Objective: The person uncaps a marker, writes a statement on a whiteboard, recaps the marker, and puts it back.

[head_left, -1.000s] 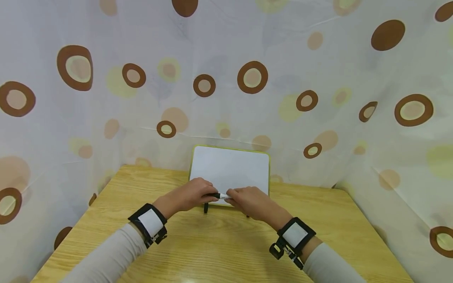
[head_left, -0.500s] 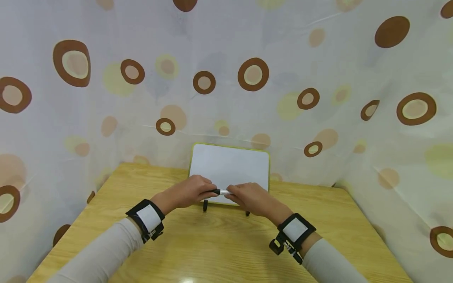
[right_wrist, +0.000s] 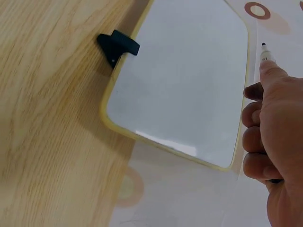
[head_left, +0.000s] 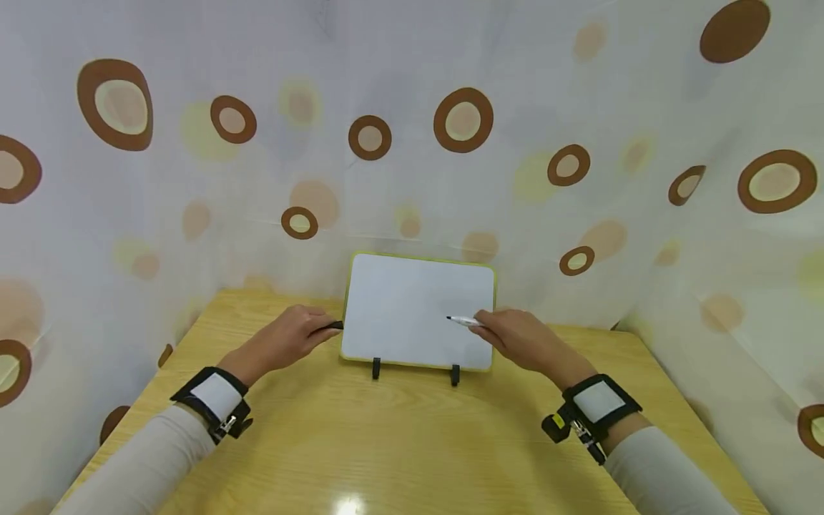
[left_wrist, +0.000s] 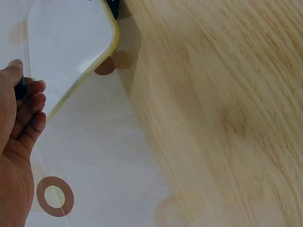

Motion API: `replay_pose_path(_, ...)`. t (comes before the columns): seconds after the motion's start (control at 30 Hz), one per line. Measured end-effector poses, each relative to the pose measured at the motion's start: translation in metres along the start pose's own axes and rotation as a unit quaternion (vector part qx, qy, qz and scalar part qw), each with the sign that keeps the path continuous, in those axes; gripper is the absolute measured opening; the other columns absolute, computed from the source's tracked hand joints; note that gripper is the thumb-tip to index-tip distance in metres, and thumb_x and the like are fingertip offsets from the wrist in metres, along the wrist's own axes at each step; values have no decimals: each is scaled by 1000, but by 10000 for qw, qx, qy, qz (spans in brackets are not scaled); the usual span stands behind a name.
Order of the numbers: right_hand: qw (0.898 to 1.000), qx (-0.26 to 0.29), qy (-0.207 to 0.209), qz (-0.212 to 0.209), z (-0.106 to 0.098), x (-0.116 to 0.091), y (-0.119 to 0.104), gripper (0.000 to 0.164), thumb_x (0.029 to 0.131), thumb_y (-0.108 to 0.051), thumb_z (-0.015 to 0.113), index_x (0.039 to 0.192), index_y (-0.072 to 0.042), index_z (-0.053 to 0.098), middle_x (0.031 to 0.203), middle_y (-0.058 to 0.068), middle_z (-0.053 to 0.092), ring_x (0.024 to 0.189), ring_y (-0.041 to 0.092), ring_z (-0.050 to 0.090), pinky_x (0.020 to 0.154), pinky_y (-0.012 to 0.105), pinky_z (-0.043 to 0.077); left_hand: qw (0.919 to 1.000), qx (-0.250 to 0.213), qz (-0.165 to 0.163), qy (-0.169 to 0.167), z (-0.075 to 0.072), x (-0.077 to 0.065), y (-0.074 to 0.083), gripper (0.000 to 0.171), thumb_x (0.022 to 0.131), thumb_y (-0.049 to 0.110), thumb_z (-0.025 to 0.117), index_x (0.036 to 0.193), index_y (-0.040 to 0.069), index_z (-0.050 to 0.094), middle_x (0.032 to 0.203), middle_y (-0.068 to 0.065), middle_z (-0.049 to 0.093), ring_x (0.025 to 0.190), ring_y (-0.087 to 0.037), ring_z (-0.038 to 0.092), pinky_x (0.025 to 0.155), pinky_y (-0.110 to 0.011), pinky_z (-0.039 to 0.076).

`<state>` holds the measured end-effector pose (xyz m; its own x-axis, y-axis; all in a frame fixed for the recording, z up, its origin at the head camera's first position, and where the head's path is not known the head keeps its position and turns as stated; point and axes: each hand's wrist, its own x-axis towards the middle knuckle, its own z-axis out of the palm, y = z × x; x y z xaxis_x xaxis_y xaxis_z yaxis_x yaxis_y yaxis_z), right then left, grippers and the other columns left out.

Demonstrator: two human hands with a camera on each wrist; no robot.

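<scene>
My right hand (head_left: 521, 337) grips a white marker (head_left: 463, 320) whose bare black tip points left, in front of the whiteboard's right part. In the right wrist view the marker (right_wrist: 265, 53) sticks out past the index finger, the other fingers curled round its barrel. To the left of the board, my left hand (head_left: 286, 340) pinches a black marker cap (head_left: 335, 325) between thumb and fingers; in the left wrist view the cap (left_wrist: 20, 88) is mostly hidden by them. The yellow-edged whiteboard (head_left: 412, 300) leans upright between both hands, its surface blank.
Two black stand feet (head_left: 376, 368) hold the board's lower edge on the wooden table (head_left: 386, 443). A curtain (head_left: 399, 186) with brown and yellow circles hangs behind and along both sides. Each wrist wears a black strap with a camera.
Both hands were together at the marker before the board. They have since parted, the left going left with the cap, the right going right with the marker, its tip now bare.
</scene>
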<state>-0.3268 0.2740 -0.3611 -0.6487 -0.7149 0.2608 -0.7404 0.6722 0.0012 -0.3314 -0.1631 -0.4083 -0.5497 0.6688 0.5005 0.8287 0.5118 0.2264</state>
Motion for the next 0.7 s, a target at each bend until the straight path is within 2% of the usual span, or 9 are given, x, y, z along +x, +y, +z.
replay_pose_path(0.17, 9999, 87, -77, 53, 10, 5, -10, 10, 104, -16, 62, 95, -14, 57, 68, -11, 41, 59, 7, 37, 56, 25, 35, 9997, -54, -254, -5, -3, 2, 5, 8, 98, 6, 69, 100, 2, 75, 74, 3, 58, 60, -2, 44, 57, -23, 44)
replay_pose_path(0.3, 9998, 85, -137, 141, 10, 7, -13, 12, 104, -17, 62, 93, -14, 56, 67, -11, 41, 59, 7, 37, 56, 25, 35, 9993, -68, -347, -92, -3, 3, 6, 12, 99, 9, 68, 103, 1, 76, 77, 7, 58, 63, -2, 46, 59, -23, 45)
replay_pose_path(0.53, 9988, 28, -188, 457, 6, -1, -5, 14, 104, -17, 62, 91, -14, 57, 67, -9, 42, 58, 7, 36, 54, 24, 33, 9994, -63, -327, 71, 9, 1, 4, 10, 96, 5, 71, 104, 0, 76, 79, 3, 60, 64, -4, 49, 59, -23, 47)
replay_pose_path(0.6, 9985, 95, -242, 487, 8, -3, -3, 14, 104, -17, 62, 91, -14, 57, 67, -9, 42, 57, 7, 36, 54, 24, 33, 9991, -99, -403, -34, 15, -3, 3, 10, 95, 5, 72, 103, 1, 76, 81, 3, 60, 67, -3, 50, 59, -22, 48)
replay_pose_path(0.7, 9978, 166, -295, 563, 9, -4, -2, 15, 105, -17, 61, 90, -14, 57, 66, -10, 42, 57, 6, 36, 54, 24, 33, 9981, -135, -486, -366, 23, -10, 2, 6, 94, 8, 74, 98, 4, 76, 82, 5, 58, 69, -4, 50, 60, -22, 48)
